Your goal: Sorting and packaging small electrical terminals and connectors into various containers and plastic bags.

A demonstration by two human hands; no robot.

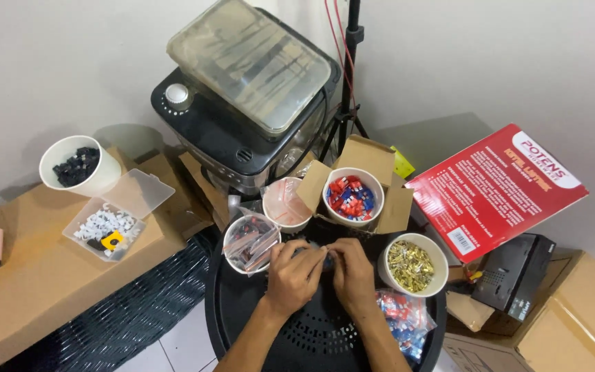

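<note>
Two hands, left [295,274] and right [352,273], pressed together pinching something tiny, among five white cups [352,196].

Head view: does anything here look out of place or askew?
Yes. The red box leans tilted at the right, not lying flat. The clear lid sits crooked on the black appliance. Both hands meet over the black round table.

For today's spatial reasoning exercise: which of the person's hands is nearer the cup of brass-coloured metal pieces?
Right. The right hand lies just left of the cup of brass-coloured metal pieces; the left hand is farther left, beyond the right hand.
</note>
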